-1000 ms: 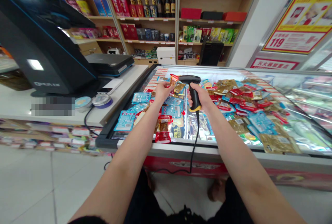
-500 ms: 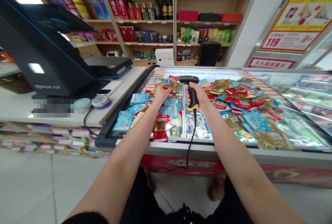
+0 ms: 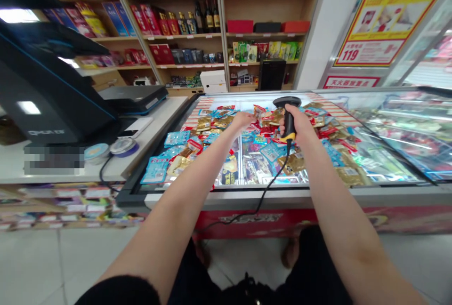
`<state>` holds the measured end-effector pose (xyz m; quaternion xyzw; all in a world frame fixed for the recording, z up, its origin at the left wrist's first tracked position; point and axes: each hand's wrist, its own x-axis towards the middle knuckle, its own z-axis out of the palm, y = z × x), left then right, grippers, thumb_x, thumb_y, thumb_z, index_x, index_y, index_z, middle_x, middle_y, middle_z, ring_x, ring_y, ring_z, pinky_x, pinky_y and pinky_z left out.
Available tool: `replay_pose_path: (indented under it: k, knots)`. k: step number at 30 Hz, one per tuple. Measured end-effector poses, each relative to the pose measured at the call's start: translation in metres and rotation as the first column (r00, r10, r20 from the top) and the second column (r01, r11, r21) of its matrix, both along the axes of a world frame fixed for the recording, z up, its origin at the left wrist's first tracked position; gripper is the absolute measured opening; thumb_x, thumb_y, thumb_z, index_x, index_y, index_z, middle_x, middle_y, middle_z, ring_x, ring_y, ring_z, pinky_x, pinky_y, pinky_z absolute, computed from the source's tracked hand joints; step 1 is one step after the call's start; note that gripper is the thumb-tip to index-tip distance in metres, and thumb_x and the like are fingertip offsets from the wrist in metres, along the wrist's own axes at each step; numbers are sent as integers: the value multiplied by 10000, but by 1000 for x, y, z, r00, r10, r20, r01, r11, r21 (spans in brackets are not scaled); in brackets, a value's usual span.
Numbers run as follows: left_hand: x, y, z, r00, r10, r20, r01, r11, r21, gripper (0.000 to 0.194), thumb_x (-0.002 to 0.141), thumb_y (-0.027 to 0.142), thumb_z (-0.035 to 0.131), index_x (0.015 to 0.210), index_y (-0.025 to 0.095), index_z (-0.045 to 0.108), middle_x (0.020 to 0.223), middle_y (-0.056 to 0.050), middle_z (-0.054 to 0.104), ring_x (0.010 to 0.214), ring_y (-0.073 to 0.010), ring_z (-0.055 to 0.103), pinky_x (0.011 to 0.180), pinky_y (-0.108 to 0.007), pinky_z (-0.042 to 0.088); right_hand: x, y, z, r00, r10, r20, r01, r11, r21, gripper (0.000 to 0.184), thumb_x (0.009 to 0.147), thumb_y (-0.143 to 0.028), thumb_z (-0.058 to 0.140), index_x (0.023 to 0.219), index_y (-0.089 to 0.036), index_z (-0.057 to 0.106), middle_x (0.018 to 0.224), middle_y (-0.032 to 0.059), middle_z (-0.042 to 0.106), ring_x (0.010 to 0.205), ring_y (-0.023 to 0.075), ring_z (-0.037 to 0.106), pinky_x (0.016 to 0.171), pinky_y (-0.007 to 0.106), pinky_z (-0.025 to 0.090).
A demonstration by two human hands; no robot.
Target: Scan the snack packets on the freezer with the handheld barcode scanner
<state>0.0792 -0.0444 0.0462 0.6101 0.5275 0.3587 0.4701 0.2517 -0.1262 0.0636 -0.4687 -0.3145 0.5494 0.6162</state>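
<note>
My right hand (image 3: pixel 299 121) is wrapped round the grip of a black and yellow barcode scanner (image 3: pixel 289 124), held upright over the freezer's glass top. Its black cable hangs down across the freezer's front. Left of the scanner's head, my left hand (image 3: pixel 244 119) pinches a small red snack packet (image 3: pixel 259 110) by its near edge. Blue packets (image 3: pixel 177 138), gold packets (image 3: pixel 204 124) and red packets (image 3: pixel 195 145) lie in loose heaps under and around both hands. Part of the heap is hidden behind my forearms.
The chest freezer (image 3: pixel 353 197) has a raised rim. To the left, a white counter (image 3: pixel 155 131) carries a dark checkout machine (image 3: pixel 52 102), a scale (image 3: pixel 136 98), a phone (image 3: pixel 127 133) and two round tubs. Stocked shelves (image 3: pixel 169 36) stand behind.
Both hands have moved right across the heap, with the scanner in the right and a red packet in the left. The whole view has shifted as well.
</note>
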Motion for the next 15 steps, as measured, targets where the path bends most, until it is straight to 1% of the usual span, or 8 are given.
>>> replay_pose_path:
  k: [2, 4, 6, 7, 8, 10, 12, 15]
  knots:
    - [29, -5, 5, 985, -81, 151, 89, 995, -49, 86, 737, 51, 692, 731, 132, 663, 677, -25, 677, 780, -178, 720, 824, -305, 596, 21, -7, 5, 996, -87, 16, 86, 996, 37, 224, 953, -376, 571, 807, -213, 525, 498, -20, 565, 361, 128, 511, 353, 224, 444]
    - [57, -8, 9, 930, -194, 313, 223, 973, -60, 143, 713, 32, 703, 826, 118, 693, 770, -43, 713, 819, -164, 725, 888, -304, 581, 37, -15, 9, 986, -168, 17, 166, 984, 68, 230, 939, -377, 586, 791, -213, 521, 497, -21, 561, 359, 125, 506, 354, 220, 442]
    - [81, -8, 10, 883, -288, 371, 321, 947, -28, 212, 711, 12, 675, 895, 112, 709, 820, -46, 727, 841, -146, 724, 918, -295, 566, 49, -23, 11, 973, -231, 13, 229, 970, 81, 249, 934, -380, 585, 765, -214, 510, 491, -23, 549, 356, 120, 498, 353, 215, 436]
    - [91, -7, 9, 888, -305, 345, 328, 945, -9, 226, 716, 6, 658, 905, 113, 716, 808, -39, 723, 835, -142, 721, 911, -291, 564, 53, -26, 12, 968, -251, 14, 249, 965, 81, 258, 932, -382, 585, 753, -216, 504, 488, -25, 545, 354, 118, 494, 353, 214, 434]
    - [98, -7, 7, 911, -296, 287, 306, 952, 12, 228, 722, 5, 643, 904, 115, 725, 777, -29, 712, 821, -144, 718, 892, -288, 564, 56, -29, 11, 964, -264, 18, 262, 962, 77, 265, 929, -385, 588, 743, -216, 500, 487, -26, 541, 352, 116, 491, 352, 214, 432]
    - [104, -6, 1, 963, -235, 132, 228, 971, 66, 228, 743, 27, 634, 921, 119, 745, 723, -17, 689, 789, -158, 709, 843, -290, 566, 60, -33, 8, 963, -267, 38, 264, 962, 63, 262, 917, -384, 601, 741, -218, 504, 490, -27, 545, 351, 120, 494, 348, 219, 428]
    - [98, -5, -6, 985, -170, 0, 168, 977, 135, 253, 760, 75, 653, 984, 121, 761, 738, -23, 699, 778, -174, 704, 803, -291, 560, 61, -34, 4, 966, -251, 57, 248, 967, 50, 237, 917, -365, 597, 752, -218, 513, 492, -26, 554, 350, 129, 503, 343, 229, 429]
    - [74, -2, -14, 981, -101, -164, 139, 960, 244, 277, 768, 147, 675, 1024, 127, 777, 841, -52, 745, 816, -195, 707, 792, -288, 546, 56, -32, -2, 973, -224, 64, 221, 974, 41, 206, 937, -335, 561, 775, -213, 527, 488, -22, 559, 354, 140, 518, 344, 240, 442]
